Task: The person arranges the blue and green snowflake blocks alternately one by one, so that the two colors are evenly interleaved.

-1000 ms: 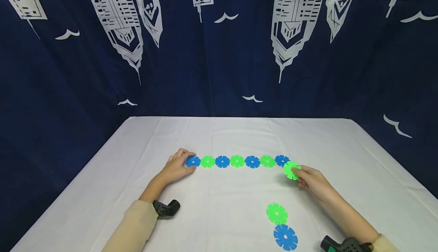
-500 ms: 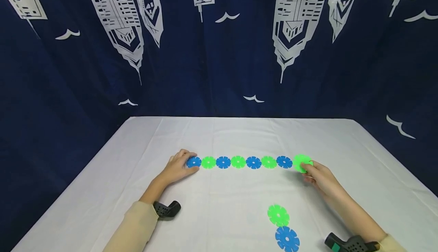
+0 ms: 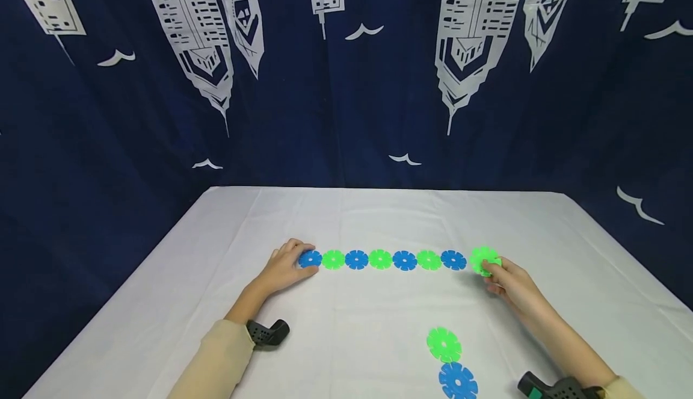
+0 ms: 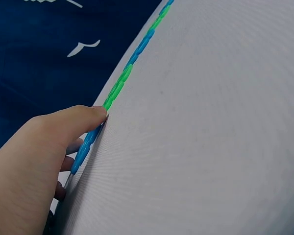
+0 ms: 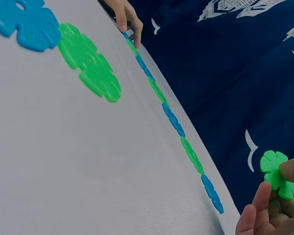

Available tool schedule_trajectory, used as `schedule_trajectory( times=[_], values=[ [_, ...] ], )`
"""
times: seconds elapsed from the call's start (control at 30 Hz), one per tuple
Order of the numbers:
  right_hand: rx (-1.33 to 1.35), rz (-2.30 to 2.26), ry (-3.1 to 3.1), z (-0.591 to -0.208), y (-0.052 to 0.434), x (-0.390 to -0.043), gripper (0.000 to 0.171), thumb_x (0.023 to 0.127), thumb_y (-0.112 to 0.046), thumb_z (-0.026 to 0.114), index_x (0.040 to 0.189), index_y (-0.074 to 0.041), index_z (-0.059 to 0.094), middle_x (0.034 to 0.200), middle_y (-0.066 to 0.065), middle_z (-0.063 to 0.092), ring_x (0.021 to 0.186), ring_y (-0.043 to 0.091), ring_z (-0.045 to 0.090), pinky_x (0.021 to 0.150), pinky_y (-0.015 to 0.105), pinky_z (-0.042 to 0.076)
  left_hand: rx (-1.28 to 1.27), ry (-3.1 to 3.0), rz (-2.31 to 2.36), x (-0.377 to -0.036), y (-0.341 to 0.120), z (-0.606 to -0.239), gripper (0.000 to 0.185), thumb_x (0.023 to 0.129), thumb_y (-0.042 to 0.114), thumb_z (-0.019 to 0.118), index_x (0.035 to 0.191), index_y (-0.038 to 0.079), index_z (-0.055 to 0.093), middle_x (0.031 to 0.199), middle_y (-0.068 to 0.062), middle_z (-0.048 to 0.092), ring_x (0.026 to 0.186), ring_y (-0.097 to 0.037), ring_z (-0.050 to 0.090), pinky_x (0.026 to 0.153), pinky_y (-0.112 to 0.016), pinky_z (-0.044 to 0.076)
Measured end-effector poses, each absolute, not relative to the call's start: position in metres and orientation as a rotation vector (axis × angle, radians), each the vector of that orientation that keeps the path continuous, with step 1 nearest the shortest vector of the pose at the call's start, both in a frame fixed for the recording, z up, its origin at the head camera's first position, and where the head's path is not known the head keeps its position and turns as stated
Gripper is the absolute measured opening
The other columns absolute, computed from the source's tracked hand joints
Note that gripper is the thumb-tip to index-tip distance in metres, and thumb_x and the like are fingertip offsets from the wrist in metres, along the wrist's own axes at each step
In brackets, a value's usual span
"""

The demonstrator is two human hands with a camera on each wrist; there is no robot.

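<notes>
A straight row of notched, flower-shaped plastic discs, alternating blue and green, lies across the white table. At its left end, my left hand (image 3: 287,265) holds a blue disc (image 3: 310,259), thumb at the near edge and fingers at the far edge. My right hand (image 3: 511,281) pinches a green disc (image 3: 482,259) between thumb and fingers, above the table. A small gap separates it from the blue disc (image 3: 453,260) at the row's right end. In the right wrist view, the thumb covers part of the held green disc (image 5: 271,161).
Nearer the front, a loose green disc (image 3: 444,345) and a loose blue disc (image 3: 458,381) lie edge to edge. White cloth (image 3: 379,315) covers the table. Behind its far edge hangs a dark blue curtain (image 3: 325,116) with white building and bird prints.
My right hand has carried the green disc rightward, from in front of the row's last blue disc to just beyond it. The left hand stays at the row's left end. The head view shifts slightly.
</notes>
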State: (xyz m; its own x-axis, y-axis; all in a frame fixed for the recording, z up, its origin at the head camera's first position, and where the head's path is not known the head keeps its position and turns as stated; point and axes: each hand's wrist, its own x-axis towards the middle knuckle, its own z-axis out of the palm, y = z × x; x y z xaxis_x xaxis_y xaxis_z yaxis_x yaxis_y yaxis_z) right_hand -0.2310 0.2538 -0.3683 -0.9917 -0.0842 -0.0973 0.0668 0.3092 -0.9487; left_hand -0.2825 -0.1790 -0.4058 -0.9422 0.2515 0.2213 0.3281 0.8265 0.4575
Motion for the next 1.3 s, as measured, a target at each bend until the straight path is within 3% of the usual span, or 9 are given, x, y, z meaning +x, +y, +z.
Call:
schedule_trajectory(
  times=[0.7,0.93,1.03,1.17,1.3],
  values=[
    [0.093,-1.616,2.612,-0.375,0.264,-0.247,0.036,0.095,-0.037,0.039,0.102,-0.003,0.045,0.072,-0.008,0.045,0.063,0.001,0.045,0.061,0.018,0.045,-0.481,-2.838,-0.749,-0.283,-0.181,-0.407,0.047,0.079,0.041,0.064,0.116,0.013,0.056,0.116,-0.007,0.051,0.108,-0.022,0.048,0.078,-0.031,0.03],
    [0.127,-1.435,2.794,-0.381,0.271,-0.264,0.052,0.096,-0.034,0.035,0.124,0.01,0.036,0.071,-0.003,0.046,0.059,0.003,0.044,0.055,0.02,0.041,-0.446,-2.857,-0.773,-0.282,-0.178,-0.408,0.048,0.079,0.04,0.065,0.118,0.013,0.056,0.115,-0.006,0.05,0.108,-0.021,0.048,0.078,-0.031,0.03],
    [0.088,-1.299,2.948,-0.388,0.273,-0.267,0.055,0.096,-0.028,0.039,0.131,0.013,0.03,0.077,0.008,0.052,0.063,0.009,0.048,0.054,0.022,0.04,-0.44,-2.858,-0.806,-0.282,-0.177,-0.408,0.049,0.079,0.04,0.065,0.118,0.013,0.056,0.115,-0.005,0.05,0.108,-0.021,0.047,0.08,-0.031,0.03],
    [-0.002,-1.169,3.147,-0.396,0.272,-0.267,0.049,0.093,-0.017,0.046,0.13,0.013,0.033,0.1,0.028,0.053,0.08,0.031,0.058,0.061,0.031,0.045,-0.441,-2.846,-0.842,-0.282,-0.177,-0.406,0.048,0.078,0.038,0.066,0.118,0.012,0.057,0.113,-0.005,0.05,0.107,-0.021,0.048,0.081,-0.032,0.03],
    [-0.066,-1.137,3.246,-0.402,0.269,-0.266,0.041,0.089,-0.01,0.05,0.123,0.011,0.044,0.111,0.032,0.048,0.092,0.04,0.055,0.07,0.041,0.046,-0.443,-2.84,-0.829,-0.282,-0.179,-0.406,0.048,0.078,0.037,0.066,0.117,0.01,0.057,0.112,-0.006,0.051,0.106,-0.021,0.049,0.081,-0.032,0.031]
  ],
)
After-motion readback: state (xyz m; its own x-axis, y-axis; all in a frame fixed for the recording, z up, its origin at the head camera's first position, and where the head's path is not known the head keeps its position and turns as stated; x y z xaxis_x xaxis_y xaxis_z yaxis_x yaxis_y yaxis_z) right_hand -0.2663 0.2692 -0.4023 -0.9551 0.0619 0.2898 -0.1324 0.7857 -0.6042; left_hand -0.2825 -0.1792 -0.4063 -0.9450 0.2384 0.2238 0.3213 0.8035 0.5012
